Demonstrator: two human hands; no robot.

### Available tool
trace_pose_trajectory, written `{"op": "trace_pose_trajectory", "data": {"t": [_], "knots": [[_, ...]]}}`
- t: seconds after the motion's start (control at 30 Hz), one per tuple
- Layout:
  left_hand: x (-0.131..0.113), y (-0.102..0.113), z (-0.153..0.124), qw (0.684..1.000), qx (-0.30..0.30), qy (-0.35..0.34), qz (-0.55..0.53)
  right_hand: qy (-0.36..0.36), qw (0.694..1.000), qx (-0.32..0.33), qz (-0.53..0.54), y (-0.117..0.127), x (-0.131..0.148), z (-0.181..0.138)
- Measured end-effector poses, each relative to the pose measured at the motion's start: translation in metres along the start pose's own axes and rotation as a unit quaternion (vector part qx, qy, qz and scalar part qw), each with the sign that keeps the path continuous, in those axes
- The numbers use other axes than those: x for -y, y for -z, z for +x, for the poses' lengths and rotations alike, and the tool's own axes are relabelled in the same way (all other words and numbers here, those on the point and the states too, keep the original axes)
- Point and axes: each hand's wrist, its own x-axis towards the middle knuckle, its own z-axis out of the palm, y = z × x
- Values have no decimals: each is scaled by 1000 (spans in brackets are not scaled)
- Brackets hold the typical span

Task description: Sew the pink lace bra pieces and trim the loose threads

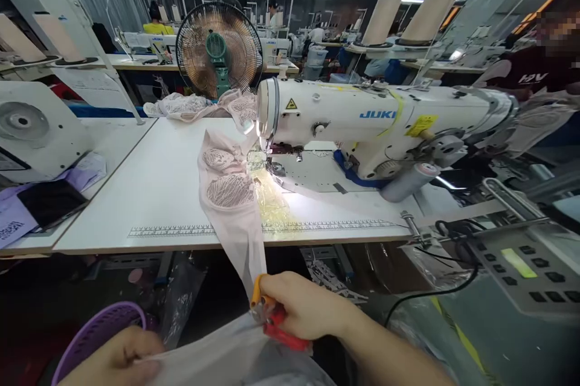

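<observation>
My right hand (pixel 299 304) is closed around scissors (pixel 286 337) with orange and red handles. Their pivot sits against the pale fabric below the table's front edge; the blades are mostly hidden. My left hand (pixel 120 356), a little blurred, pinches a stretch of pale fabric (pixel 212 350) that runs right to the scissors. A pale pink bra (pixel 229 189) with lace-patterned cups lies on the white table, its band hanging over the edge down to my right hand. Its right side reaches the needle area of a white JUKI sewing machine (pixel 335 111).
A purple basket (pixel 75 350) stands below at left, with a dark phone (pixel 52 202) on the table above it. More lace pieces (pixel 181 105) lie at the back near a fan (pixel 220 51). A control panel (pixel 521 265) juts out at right. Another person (pixel 534 72) is at far right.
</observation>
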Motion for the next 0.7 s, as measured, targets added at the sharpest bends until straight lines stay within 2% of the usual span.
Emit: {"op": "trace_pose_trajectory", "data": {"t": [0.07,0.13,0.23,0.27,0.4,0.53,0.6,0.7], "knots": [[1,7,8,998,39,32,-35,3,1000,-16,6,-2,-4,4],[-8,14,18,995,71,53,-43,7,999,-30,19,-3,-8,6],[-35,18,39,996,64,18,64,18,998,-38,48,-5,-11,8],[-46,15,47,995,37,1,95,22,997,-37,60,-5,-11,9],[-86,-20,70,991,34,-83,95,23,994,-38,97,-6,-10,11],[-102,-61,83,983,-37,-180,18,16,996,-44,77,1,-13,8],[-101,-69,87,981,-62,-181,-18,27,997,-46,53,8,-17,5],[-98,-67,92,987,-60,-116,-96,37,997,-59,31,18,-25,0]]}}
